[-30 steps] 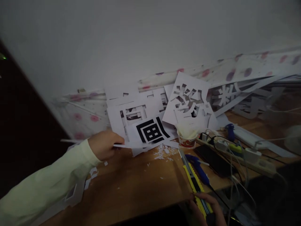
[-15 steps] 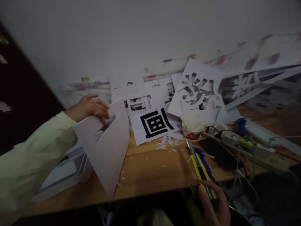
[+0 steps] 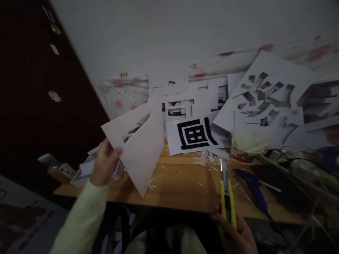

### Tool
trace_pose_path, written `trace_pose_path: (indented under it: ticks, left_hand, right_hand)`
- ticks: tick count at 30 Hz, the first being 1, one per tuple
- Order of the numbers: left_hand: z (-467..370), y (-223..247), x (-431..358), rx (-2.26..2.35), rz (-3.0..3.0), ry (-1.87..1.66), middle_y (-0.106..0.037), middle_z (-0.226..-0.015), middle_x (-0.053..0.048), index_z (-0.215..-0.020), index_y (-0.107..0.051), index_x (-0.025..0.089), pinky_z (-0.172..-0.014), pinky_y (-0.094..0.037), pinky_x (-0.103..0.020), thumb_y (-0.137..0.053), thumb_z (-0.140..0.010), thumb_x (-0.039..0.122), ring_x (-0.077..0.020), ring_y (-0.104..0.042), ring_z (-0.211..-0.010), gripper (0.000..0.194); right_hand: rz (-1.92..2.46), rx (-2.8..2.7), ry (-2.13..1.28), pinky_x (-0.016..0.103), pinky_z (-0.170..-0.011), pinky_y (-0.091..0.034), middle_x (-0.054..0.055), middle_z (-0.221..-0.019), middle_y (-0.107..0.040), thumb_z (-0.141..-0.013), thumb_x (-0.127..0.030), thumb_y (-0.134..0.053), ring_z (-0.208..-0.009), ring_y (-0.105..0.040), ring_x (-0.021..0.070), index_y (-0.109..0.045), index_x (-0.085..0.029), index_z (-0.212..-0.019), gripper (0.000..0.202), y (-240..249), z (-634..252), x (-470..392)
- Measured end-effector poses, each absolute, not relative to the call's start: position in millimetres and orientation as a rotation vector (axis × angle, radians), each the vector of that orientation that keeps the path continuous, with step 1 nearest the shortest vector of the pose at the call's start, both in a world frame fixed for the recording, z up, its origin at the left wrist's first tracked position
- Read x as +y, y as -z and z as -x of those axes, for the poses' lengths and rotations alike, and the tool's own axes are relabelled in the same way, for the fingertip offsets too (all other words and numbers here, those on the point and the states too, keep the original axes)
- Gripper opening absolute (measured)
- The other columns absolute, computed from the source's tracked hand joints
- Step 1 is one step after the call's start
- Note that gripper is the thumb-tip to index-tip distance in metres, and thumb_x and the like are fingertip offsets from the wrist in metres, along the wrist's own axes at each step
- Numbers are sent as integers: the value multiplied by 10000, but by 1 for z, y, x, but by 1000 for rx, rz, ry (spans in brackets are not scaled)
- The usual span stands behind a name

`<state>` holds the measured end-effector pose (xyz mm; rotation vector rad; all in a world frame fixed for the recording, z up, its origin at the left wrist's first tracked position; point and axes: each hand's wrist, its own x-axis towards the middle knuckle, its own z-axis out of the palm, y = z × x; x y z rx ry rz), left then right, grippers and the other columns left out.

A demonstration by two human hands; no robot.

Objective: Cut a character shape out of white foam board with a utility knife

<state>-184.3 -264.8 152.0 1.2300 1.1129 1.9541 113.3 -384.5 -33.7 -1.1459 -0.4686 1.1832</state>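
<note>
1. A wooden table point(image 3: 180, 192) runs beneath a pale wall point(image 3: 159, 35), where floral sheeting point(image 3: 225, 65) hangs low; a dark panel point(image 3: 31, 70) with small stickers rises at left in a dim room.
2. White cut-out sheets point(image 3: 206, 97) lean along the back of the table, a larger cut-out board point(image 3: 230, 113) tilted at their right. In front lies a printed sheet point(image 3: 172, 141) bearing a bold black character, paper scraps point(image 3: 205, 158) scattered just beside it.
3. A paper cup point(image 3: 245, 155), a blue glue gun point(image 3: 254, 188) and a flat dark object point(image 3: 286, 187) crowd the right side; a jar point(image 3: 50, 162) and a white box point(image 3: 79, 180) sit at far left.
4. The left hand point(image 3: 104, 164) grips a slotted white board point(image 3: 144, 148) by its left edge — thumb on the near face, other fingers partly hidden. The board stands tilted above the table, right of the hand; whether its lower corner touches wood cannot be told.
5. The right hand point(image 3: 239, 234) curls around the yellow handle of a utility knife point(image 3: 227, 197) — fingers closed at its near end, blade toward the wall.
</note>
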Motion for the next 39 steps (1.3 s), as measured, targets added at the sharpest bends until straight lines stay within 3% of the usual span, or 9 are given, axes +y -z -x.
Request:
trace_pose_path:
  ticks: [2,5,7,12,15,17,19,24,39]
  left_hand:
    - [183,-99,-275,1279,-1222,-1943,-740,-1027,-74,-967,-705,178,-952,-509,-376,-886,-555,372,-258,-659,-1039,490]
    - [184,-41,-277,1549,-1172,-1840,-745,-832,-97,-807,-728,167,-898,-536,-394,-820,-630,482,-275,-686,-901,372]
    - [187,-30,-274,1609,-1112,-1924,-754,-884,-101,-828,-738,167,-930,-525,-402,-798,-668,479,-274,-682,-940,355]
    - [183,-63,-272,1309,-667,-2235,-742,-1076,-84,-1009,-734,163,-944,-538,-394,-788,-716,377,-225,-687,-966,367]
    - [172,-75,-276,1186,-477,-2301,-725,-1134,-94,-1057,-728,154,-928,-556,-393,-764,-744,296,-226,-690,-982,346]
    - [166,-73,-278,1137,-438,-2322,-711,-1179,-96,-1072,-724,151,-957,-546,-385,-755,-759,284,-230,-680,-1030,342]
    - [162,-66,-280,1074,-425,-2298,-704,-1198,-97,-1072,-722,149,-985,-531,-372,-748,-769,291,-230,-669,-1066,336]
    - [160,-53,-278,1023,-406,-2241,-697,-1219,-86,-1093,-715,168,-1004,-522,-366,-734,-787,300,-238,-655,-1106,335]
    - [150,-55,-277,996,-480,-2204,-724,-1156,-81,-1021,-731,188,-1039,-500,-401,-723,-793,326,-257,-642,-1144,267]
  right_hand:
    - [1098,-439,-1297,297,-593,-522,40,-784,-702,-531,-393,-901,-638,-637,183,-686,-196,-920,486,37,-110,-382]
    - [1076,-396,-1410,243,-446,-413,-14,-608,-595,-532,-422,-901,-480,-509,119,-647,-191,-815,445,39,-95,-376]
    - [1038,-409,-1419,221,-426,-340,-62,-518,-479,-554,-444,-891,-435,-418,84,-600,-190,-730,424,38,-79,-368]
    - [1102,-683,-1240,249,-455,-326,-44,-458,-436,-605,-632,-791,-449,-400,92,-533,-180,-513,528,19,-33,-333]
    - [1125,-808,-1150,284,-586,-465,23,-634,-642,-663,-668,-727,-629,-591,170,-759,-165,-816,528,-1,-6,-322]
    - [1029,-861,-1160,324,-779,-520,70,-974,-741,-719,-643,-701,-924,-664,225,-759,-201,-1043,551,-10,11,-321]
    - [959,-831,-1175,343,-842,-530,84,-1093,-738,-749,-631,-686,-1029,-662,244,-746,-198,-1075,545,-14,24,-323]
    - [949,-766,-1193,330,-742,-561,90,-898,-769,-745,-589,-720,-860,-700,247,-744,-146,-953,490,-12,35,-325]
    - [848,-630,-1184,312,-674,-528,42,-783,-717,-732,-496,-766,-723,-657,202,-678,-166,-840,359,0,33,-334]
